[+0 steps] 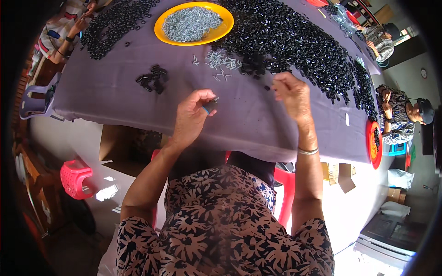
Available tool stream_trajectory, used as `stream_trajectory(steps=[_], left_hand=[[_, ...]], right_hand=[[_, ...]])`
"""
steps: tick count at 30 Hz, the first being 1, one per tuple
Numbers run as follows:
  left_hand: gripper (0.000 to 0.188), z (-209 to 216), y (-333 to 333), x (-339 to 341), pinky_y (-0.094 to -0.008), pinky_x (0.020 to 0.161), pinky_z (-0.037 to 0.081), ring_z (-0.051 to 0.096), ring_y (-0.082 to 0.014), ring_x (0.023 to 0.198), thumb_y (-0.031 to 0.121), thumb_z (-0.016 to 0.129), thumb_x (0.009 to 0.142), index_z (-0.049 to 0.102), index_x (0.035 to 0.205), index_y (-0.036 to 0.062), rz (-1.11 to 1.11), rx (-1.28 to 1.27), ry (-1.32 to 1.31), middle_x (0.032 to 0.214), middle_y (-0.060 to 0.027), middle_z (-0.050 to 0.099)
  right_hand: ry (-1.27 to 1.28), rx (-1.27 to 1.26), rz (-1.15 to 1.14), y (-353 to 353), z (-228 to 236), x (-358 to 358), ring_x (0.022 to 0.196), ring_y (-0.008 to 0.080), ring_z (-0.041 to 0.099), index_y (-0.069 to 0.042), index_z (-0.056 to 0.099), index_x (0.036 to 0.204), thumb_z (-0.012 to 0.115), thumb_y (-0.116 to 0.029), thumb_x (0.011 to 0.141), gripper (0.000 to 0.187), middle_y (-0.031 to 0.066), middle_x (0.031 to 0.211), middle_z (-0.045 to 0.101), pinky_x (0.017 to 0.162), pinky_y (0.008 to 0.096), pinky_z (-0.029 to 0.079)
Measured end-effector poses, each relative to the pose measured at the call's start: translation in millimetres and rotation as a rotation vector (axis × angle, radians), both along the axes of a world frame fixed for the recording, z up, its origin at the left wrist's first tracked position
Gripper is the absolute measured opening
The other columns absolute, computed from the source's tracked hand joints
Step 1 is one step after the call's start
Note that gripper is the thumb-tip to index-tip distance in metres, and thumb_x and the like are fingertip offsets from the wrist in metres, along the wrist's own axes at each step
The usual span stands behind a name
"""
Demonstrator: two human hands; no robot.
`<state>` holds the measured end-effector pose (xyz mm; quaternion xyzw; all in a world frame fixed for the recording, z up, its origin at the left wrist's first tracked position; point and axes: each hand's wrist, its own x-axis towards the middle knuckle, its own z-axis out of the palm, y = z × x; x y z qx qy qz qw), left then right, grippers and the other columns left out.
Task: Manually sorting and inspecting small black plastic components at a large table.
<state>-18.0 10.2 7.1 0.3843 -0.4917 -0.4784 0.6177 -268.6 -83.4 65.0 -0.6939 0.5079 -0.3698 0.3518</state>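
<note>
My left hand [189, 116] is raised over the near part of the table, thumb and fingers closed on a small black piece [212, 106]. A silvery tip shows at its top, and a bit of blue shows beside the fingers. My right hand [293, 95] hovers at the near edge of a big heap of small black pieces [281, 34], its fingers bent together and slightly blurred. Whether anything is between them is hidden. Between and beyond the hands lies a loose pile of small silvery pins [220, 60]. To the left sits a little group of black pieces [153, 79].
A yellow plate [225, 28] full of silvery pins stands at the far side of the purple-grey tablecloth [110, 87]. Black rings [110, 27] lie at far left. A red bowl [371, 146] is at the right edge. Other people sit at left and right.
</note>
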Motion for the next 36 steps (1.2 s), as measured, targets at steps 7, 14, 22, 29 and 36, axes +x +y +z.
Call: stream_trajectory(steps=[7, 14, 22, 29, 36], left_hand=[[0.037, 0.1, 0.0, -0.4, -0.0264, 0.076, 0.053, 0.059, -0.0132, 0.085, -0.018, 0.037, 0.086, 0.06, 0.108, 0.0002, 0.012, 0.002, -0.107, 0.103, -0.0061, 0.057], [0.039, 2.1, 2.0, -2.9, -0.0276, 0.079, 0.055, 0.06, -0.0135, 0.089, -0.02, 0.036, 0.084, 0.061, 0.107, -0.0005, 0.025, 0.008, -0.074, 0.102, -0.0065, 0.057], [0.025, -8.3, -2.2, -4.5, -0.0273, 0.082, 0.054, 0.057, -0.0101, 0.092, -0.015, 0.051, 0.088, 0.062, 0.104, -0.0001, -0.01, -0.017, -0.034, 0.098, -0.0035, 0.058], [0.031, -11.3, -2.7, -3.4, -0.0248, 0.078, 0.051, 0.06, -0.0102, 0.091, -0.016, 0.048, 0.079, 0.061, 0.103, -0.0005, 0.023, 0.015, -0.087, 0.097, -0.0044, 0.061], [0.019, -2.2, 1.0, -2.8, -0.022, 0.073, 0.049, 0.056, -0.0068, 0.085, -0.011, 0.057, 0.087, 0.062, 0.102, -0.0006, 0.058, 0.012, -0.103, 0.092, -0.0009, 0.057]], right_hand=[[0.446, -0.435, 0.117, -11.5, -18.1, -12.5, 0.066, 0.0234, 0.063, -0.002, 0.067, 0.089, 0.07, -0.005, 0.078, 0.011, 0.0085, 0.08, 0.064, 0.061, 0.0329, 0.05], [0.564, -0.462, 0.152, -17.3, -21.0, -4.5, 0.069, 0.0302, 0.063, -0.002, 0.066, 0.084, 0.068, -0.006, 0.077, 0.009, 0.0107, 0.078, 0.061, 0.062, 0.0374, 0.05], [0.508, -0.534, 0.125, -12.8, -21.5, 10.0, 0.061, 0.0232, 0.061, -0.003, 0.064, 0.081, 0.065, -0.002, 0.074, 0.007, 0.0098, 0.072, 0.061, 0.057, 0.0328, 0.05], [-0.128, -0.023, 0.244, 19.6, -19.7, 59.8, 0.062, 0.004, 0.056, 0.0, 0.065, 0.088, 0.064, 0.008, 0.081, 0.01, -0.0001, 0.076, 0.064, 0.053, 0.0205, 0.048], [-0.125, -0.078, 0.449, 28.3, -2.1, 73.5, 0.068, 0.0069, 0.058, 0.0, 0.067, 0.097, 0.063, 0.006, 0.085, 0.014, 0.0018, 0.084, 0.063, 0.057, 0.0212, 0.049]])
